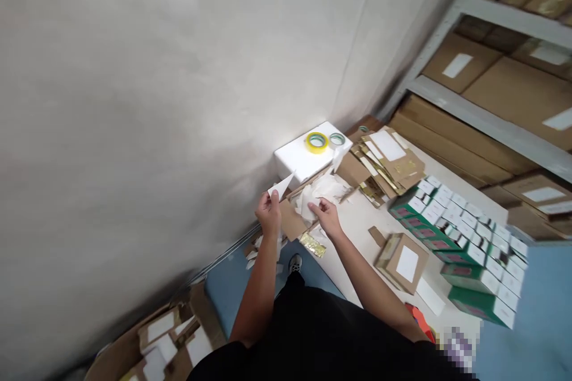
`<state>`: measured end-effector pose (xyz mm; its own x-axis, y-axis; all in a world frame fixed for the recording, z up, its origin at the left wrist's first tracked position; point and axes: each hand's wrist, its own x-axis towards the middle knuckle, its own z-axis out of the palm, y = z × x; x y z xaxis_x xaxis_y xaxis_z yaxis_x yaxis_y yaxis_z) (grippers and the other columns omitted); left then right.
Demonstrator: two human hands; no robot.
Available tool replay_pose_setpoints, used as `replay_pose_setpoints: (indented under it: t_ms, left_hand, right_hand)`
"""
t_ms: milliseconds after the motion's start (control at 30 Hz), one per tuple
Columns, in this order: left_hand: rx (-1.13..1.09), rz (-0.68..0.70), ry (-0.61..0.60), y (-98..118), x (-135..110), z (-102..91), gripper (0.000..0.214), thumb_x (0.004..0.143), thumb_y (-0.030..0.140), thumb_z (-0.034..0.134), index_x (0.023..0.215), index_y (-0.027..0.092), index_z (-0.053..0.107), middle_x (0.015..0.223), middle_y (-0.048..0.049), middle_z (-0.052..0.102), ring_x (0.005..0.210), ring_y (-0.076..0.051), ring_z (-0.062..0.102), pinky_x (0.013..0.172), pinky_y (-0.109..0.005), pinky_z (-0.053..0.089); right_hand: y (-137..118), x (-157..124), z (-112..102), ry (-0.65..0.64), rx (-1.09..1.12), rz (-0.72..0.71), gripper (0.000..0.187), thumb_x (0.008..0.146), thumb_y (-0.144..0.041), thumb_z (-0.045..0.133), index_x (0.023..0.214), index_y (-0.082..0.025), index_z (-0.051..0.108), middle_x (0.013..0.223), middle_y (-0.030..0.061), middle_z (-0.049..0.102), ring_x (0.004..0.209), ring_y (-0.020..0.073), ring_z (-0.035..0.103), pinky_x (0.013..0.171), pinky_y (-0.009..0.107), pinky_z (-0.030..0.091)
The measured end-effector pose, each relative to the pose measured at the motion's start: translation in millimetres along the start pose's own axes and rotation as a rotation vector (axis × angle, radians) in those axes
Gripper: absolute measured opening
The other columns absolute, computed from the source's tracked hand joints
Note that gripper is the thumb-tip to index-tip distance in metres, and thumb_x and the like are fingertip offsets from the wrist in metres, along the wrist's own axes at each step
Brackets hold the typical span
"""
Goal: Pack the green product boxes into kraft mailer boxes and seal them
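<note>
My left hand [269,214] is closed on a white piece of paper [282,186] with a pointed corner, held up by the wall. To its right, my right hand [327,217] is pinched at the edge of another white piece of paper [307,205]. Behind and below that hand lies an open cardboard box [292,223] with crumpled white paper [333,186] in it. A strip of shiny yellowish tape [313,244] clings to a flap of this box. The fingertips are small in view, so their exact grip is hard to make out.
A white foam box [295,158] carries a yellow tape roll [317,142]. Flattened cartons [393,161], a small carton [402,262] and rows of green-and-white boxes [469,232] stand on the white table [361,214]. Shelving [491,125] is at right; a carton of scraps [165,345] sits lower left.
</note>
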<state>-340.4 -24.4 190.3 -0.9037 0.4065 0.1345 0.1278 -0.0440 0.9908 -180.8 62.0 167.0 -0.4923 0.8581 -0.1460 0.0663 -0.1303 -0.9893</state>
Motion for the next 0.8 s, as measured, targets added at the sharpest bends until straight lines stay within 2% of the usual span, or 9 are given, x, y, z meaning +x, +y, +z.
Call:
replay_pose_setpoints:
  t_ms: [133,233,333,400,500,600,700,800]
  left_hand:
    - [0.077,0.011,0.160,-10.5,15.9,-57.0,0.041,0.092,0.057,0.062,0.084,0.018,0.071,0.075,-0.0008,0.065,0.073,-0.015,0.059,0.071,-0.024,0.046]
    - [0.121,-0.012,0.272,-15.0,16.8,-98.1,0.044,0.091,0.060,0.061,0.084,0.018,0.070,0.074,-0.0001,0.062,0.072,-0.015,0.057,0.069,-0.023,0.045]
    - [0.154,-0.046,0.338,-15.6,9.2,-131.1,0.045,0.091,0.062,0.061,0.084,0.018,0.071,0.072,0.0001,0.060,0.070,-0.015,0.054,0.067,-0.023,0.044]
    - [0.161,-0.062,0.365,-15.6,2.5,-147.2,0.045,0.090,0.062,0.062,0.085,0.018,0.071,0.073,0.0000,0.060,0.070,-0.015,0.053,0.067,-0.023,0.044]
    - [0.156,-0.074,0.399,-17.7,-5.4,-162.3,0.044,0.091,0.061,0.062,0.087,0.018,0.072,0.075,-0.0004,0.061,0.070,-0.015,0.053,0.069,-0.023,0.045]
    - [0.150,-0.082,0.412,-21.8,-7.5,-166.8,0.044,0.091,0.061,0.062,0.089,0.018,0.073,0.076,-0.0005,0.063,0.071,-0.015,0.055,0.070,-0.023,0.046]
    - [0.146,-0.074,0.404,-24.2,-3.1,-161.0,0.043,0.091,0.060,0.062,0.089,0.019,0.073,0.075,0.0000,0.063,0.071,-0.015,0.055,0.070,-0.023,0.045]
    - [0.150,-0.044,0.374,-21.6,4.4,-145.6,0.041,0.092,0.058,0.062,0.085,0.019,0.073,0.073,0.0005,0.061,0.071,-0.015,0.055,0.069,-0.024,0.045]
  right_hand:
    - [40.0,26.0,78.9,-0.220,-0.077,0.060,0.035,0.075,-0.057,0.072,0.083,-0.023,0.065,0.072,-0.0016,0.063,0.068,0.0170,0.056,0.062,0.027,0.047]
    - [69.8,35.5,130.8,-0.261,-0.233,0.114,0.031,0.072,-0.052,0.071,0.072,-0.024,0.057,0.066,-0.0038,0.058,0.065,0.0157,0.052,0.060,0.025,0.044]
    - [90.3,38.4,169.5,-0.270,-0.425,0.128,0.030,0.071,-0.045,0.069,0.062,-0.025,0.049,0.064,-0.0038,0.056,0.065,0.0158,0.052,0.062,0.026,0.042]
    - [98.9,38.7,186.3,-0.280,-0.525,0.130,0.030,0.070,-0.041,0.070,0.059,-0.025,0.048,0.063,-0.0028,0.057,0.066,0.0170,0.054,0.064,0.027,0.041]
    - [106.3,38.4,198.8,-0.327,-0.579,0.152,0.028,0.066,-0.040,0.076,0.059,-0.025,0.053,0.062,-0.0008,0.061,0.069,0.0198,0.059,0.068,0.029,0.043]
    - [106.3,38.0,198.8,-0.363,-0.560,0.155,0.029,0.067,-0.045,0.078,0.060,-0.025,0.059,0.062,0.0008,0.064,0.071,0.0218,0.062,0.070,0.031,0.045]
    - [94.9,36.3,190.7,-0.406,-0.509,0.122,0.038,0.078,-0.056,0.067,0.059,-0.023,0.061,0.060,0.0011,0.063,0.070,0.0219,0.062,0.068,0.031,0.046]
    - [69.5,32.5,176.8,-0.437,-0.333,0.104,0.048,0.083,-0.066,0.059,0.066,-0.022,0.067,0.066,0.0017,0.068,0.074,0.0217,0.065,0.067,0.030,0.049]
